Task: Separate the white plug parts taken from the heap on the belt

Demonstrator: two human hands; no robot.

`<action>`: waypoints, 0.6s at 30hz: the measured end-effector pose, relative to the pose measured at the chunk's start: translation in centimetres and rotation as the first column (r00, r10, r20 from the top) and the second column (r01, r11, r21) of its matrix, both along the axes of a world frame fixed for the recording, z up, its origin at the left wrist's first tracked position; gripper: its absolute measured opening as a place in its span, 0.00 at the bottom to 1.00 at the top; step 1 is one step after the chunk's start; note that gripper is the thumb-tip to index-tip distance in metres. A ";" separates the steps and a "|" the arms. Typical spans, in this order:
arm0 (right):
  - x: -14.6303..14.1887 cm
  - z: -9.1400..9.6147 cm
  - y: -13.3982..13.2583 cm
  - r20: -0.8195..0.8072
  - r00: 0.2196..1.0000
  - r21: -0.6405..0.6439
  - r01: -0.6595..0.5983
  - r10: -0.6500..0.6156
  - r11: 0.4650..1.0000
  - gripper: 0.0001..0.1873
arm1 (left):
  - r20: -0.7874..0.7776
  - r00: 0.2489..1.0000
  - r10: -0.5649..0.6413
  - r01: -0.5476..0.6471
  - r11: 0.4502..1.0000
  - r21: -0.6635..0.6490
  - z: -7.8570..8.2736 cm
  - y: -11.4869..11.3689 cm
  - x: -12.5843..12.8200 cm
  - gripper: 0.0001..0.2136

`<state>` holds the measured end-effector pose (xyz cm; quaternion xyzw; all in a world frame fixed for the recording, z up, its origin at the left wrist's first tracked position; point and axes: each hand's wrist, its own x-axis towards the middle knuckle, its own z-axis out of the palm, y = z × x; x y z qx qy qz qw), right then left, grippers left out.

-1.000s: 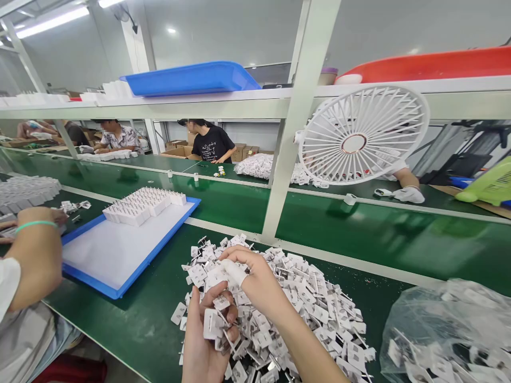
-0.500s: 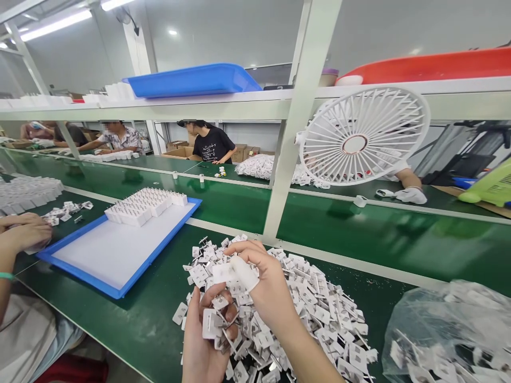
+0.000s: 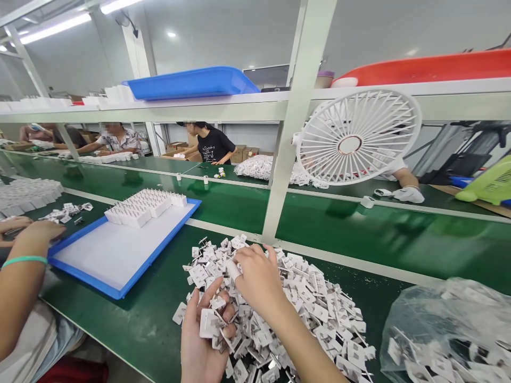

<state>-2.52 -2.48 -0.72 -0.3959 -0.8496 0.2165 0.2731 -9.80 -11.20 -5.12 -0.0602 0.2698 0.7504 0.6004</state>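
Observation:
My left hand (image 3: 205, 338) is closed around several small white plastic plug plates (image 3: 209, 323) with metal pins, palm up at the near edge of a heap. Its index finger points up, clear of the pieces. Just above and to the right, my right hand (image 3: 257, 276) reaches over the heap of loose plug plates (image 3: 319, 306), back of the hand up. Its fingers are bent but apart, and I see nothing held between them; some fingertips are hidden. A white cover (image 3: 233, 269) wraps its thumb.
Left of the heap lies a blue-rimmed tray (image 3: 131, 287) carrying white blocks with pins (image 3: 139, 207). A co-worker's arm (image 3: 24, 287) rests at its left edge. A clear bag of parts (image 3: 447, 330) is at right. A white fan (image 3: 359, 138) hangs on the post (image 3: 285, 175) by the green belt (image 3: 231, 205).
My right hand has turned and moved slightly onto the heap; the white piece by its thumb no longer shows there. My left hand stays nearly still. The co-worker's arm has moved right, toward the tray.

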 end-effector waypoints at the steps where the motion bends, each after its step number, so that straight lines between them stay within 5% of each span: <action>1: 0.2 0.3 -0.3 0.019 0.998 0.004 -0.061 0.061 0.998 0.11 | 0.001 1.000 -0.003 0.003 1.000 -0.006 0.0 0.0 0.0 0.11; 7: 1.1 1.6 -1.7 0.111 0.909 -0.057 -0.398 0.402 0.916 0.11 | -0.035 0.999 0.002 -0.005 0.997 -0.083 0.2 0.0 0.1 0.11; 14: 2.1 0.8 -1.2 0.128 0.889 -0.056 -0.437 0.440 0.898 0.06 | -0.033 0.999 -0.033 0.031 0.998 -0.058 -0.2 0.1 0.3 0.11; 18: 2.3 1.0 -1.1 0.181 0.876 -0.023 -0.450 0.446 0.893 0.14 | -0.046 0.998 -0.053 0.048 0.993 -0.112 -0.2 0.3 0.6 0.11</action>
